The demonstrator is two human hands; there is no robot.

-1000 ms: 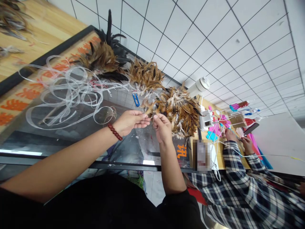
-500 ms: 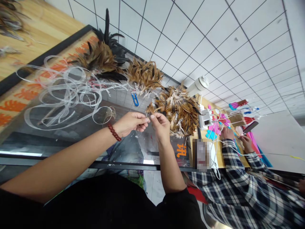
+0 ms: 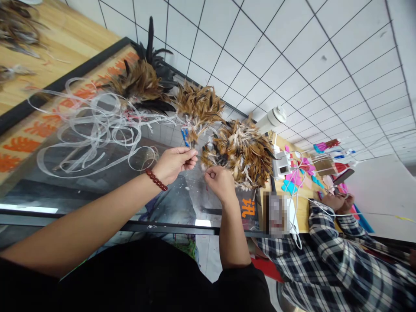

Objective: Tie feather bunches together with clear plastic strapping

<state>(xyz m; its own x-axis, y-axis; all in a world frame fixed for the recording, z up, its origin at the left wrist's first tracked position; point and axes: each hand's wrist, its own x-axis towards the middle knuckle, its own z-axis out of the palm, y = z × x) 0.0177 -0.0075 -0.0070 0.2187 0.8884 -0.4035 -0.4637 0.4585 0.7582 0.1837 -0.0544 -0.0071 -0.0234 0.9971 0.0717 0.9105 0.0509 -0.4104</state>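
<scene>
With thumb and fingertips my left hand [image 3: 175, 164] pinches a small brown feather [image 3: 193, 139], its tip pointing away from me. A bead bracelet is on that wrist. My right hand [image 3: 222, 182] is closed just to the right, at the near-left edge of a large heap of brown and white feathers [image 3: 243, 149]. Its fingertips are pressed together, and what they hold is too small to tell. Beyond the left hand lie blue thread snips [image 3: 185, 135], partly covered by the feather. A second feather heap [image 3: 199, 104] and a third one with black plumes [image 3: 138, 82] lie farther back.
Loops of clear ribbon [image 3: 97, 125] spread over the glass tabletop at left. A white bottle [image 3: 274, 119] and a white charger [image 3: 281, 164] with cables are at right. Beside them a co-worker in a plaid sleeve [image 3: 338, 255] handles things near coloured pieces. A tiled wall rises behind.
My hands, together before, have come apart. The left now holds the feather up on its own, and the right has moved slightly down and is turned more toward the heap. The co-worker's hands came together.
</scene>
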